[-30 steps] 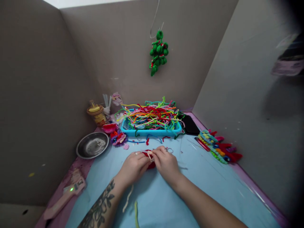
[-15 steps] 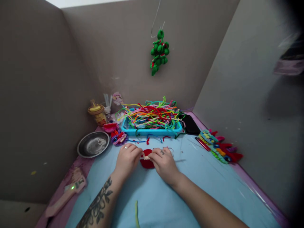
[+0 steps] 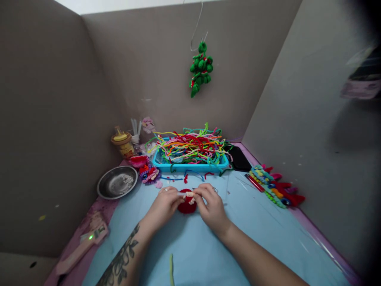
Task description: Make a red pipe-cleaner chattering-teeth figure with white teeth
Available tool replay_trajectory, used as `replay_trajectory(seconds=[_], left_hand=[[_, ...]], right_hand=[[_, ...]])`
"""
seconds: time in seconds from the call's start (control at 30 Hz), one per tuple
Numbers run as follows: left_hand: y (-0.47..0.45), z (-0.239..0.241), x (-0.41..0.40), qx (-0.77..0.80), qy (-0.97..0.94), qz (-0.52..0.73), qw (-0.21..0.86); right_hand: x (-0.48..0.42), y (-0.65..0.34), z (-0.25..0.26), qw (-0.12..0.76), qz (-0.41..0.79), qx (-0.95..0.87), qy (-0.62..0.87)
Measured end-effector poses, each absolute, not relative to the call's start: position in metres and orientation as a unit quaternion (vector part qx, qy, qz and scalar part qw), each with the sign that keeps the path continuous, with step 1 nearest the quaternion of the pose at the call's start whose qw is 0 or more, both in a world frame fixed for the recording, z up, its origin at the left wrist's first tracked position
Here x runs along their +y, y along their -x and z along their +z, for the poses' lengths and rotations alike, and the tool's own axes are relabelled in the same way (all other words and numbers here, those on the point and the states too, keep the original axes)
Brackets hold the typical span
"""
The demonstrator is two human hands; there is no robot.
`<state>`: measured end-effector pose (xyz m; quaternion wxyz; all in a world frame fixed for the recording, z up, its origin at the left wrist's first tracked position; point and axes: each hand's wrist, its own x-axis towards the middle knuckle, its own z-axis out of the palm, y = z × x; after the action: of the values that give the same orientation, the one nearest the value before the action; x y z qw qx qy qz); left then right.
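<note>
Red disc [image 3: 187,207], one; left hand [image 3: 163,204], right hand [image 3: 212,206]

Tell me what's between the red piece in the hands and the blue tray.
Loose scraps, red and blue, on the mat between red piece and tray; head view.

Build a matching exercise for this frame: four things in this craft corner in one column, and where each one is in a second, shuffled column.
Things
1. metal bowl
2. blue tray
3. green ornament
4. red round piece

Places
A. hanging from a wire
B. held between the left hand and the right hand
C. at the far left of the table
D. at the back, heaped with coloured pipe cleaners

Pairs: 1-C, 2-D, 3-A, 4-B
</note>
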<state>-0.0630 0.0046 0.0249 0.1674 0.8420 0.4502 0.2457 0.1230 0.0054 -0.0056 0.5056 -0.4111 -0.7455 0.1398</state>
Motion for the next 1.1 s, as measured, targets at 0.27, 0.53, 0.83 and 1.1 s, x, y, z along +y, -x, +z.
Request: replay_trajectory(seconds=[0.27,0.53,0.83,1.1], left_hand=[[0.0568,0.0278,-0.004,0.451,-0.83,0.254,0.208],[0.0555,0.0292,-0.0043,0.468,-0.803,0.293,0.225],[0.0556,0.026,-0.0045,0.472,-0.777,0.315,0.272],[0.0531,0.0231,-0.0034,0.513,-0.717,0.383,0.276]], right_hand=[[0.0078,-0.1217,-0.0036,0.503,0.13,-0.73,0.444],[0.0064,-0.1224,-0.0013,0.481,0.058,-0.752,0.446],[0.007,-0.1236,-0.0009,0.486,-0.043,-0.755,0.438],[0.0059,-0.1252,-0.0008,0.468,-0.034,-0.77,0.433]])
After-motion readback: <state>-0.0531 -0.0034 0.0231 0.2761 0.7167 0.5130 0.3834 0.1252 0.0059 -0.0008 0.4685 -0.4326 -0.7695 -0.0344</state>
